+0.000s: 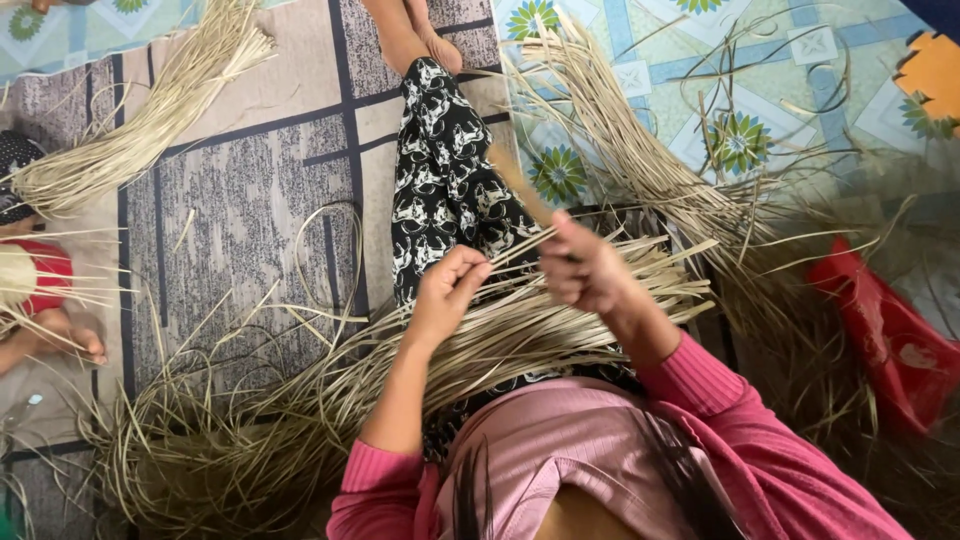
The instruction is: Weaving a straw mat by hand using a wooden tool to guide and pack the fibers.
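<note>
My left hand pinches a pale dried reed strip above my lap, fingers closed on it. My right hand is closed around a wooden-handled tool whose handle points up and away, and it meets the same strip. A thick bundle of dried reed strips lies across my lap, over black-and-white patterned trousers. I wear a pink long-sleeved top.
Loose reed strips pile up at my lower left, another bundle lies upper left, more spread at the right. A red bag sits at the right. Another person's foot and red garment are at the left edge.
</note>
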